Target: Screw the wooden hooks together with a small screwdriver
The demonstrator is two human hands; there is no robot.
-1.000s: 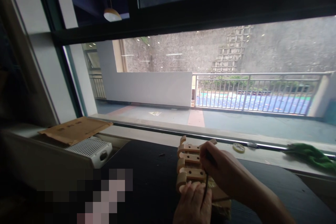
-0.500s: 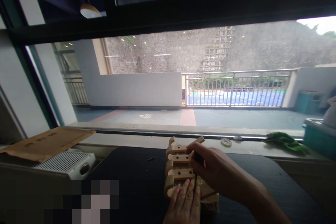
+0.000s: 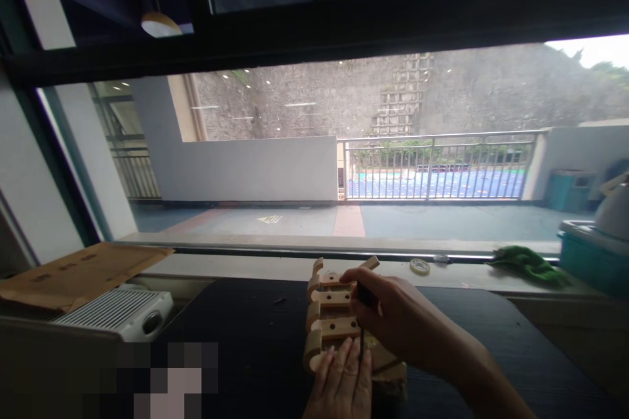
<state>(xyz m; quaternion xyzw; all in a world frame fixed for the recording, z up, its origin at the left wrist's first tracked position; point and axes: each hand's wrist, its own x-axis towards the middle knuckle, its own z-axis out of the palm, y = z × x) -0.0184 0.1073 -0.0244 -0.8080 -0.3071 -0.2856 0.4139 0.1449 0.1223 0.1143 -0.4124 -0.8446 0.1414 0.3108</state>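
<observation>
On the dark table stands a wooden piece with rounded, curled ends along its left side and several crossbars with dark round holes. My left hand lies with its fingers stretched flat over the near end of that piece. Above it, my right hand is closed around the dark handle of a screwdriver, whose thin shaft points straight down beside the left fingers. Where the tip ends is hidden by the left hand. Some yellowish wrapped block sits under the right side of the wooden piece.
A white heater-like box with brown paper on it stands at the left. Along the windowsill lie a tape roll, a green cloth and a teal box. A small dark bit is on the dark table.
The whole view has shifted slightly, so things appear a little further left. Both hands keep nearly the same hold, with the screwdriver still upright.
</observation>
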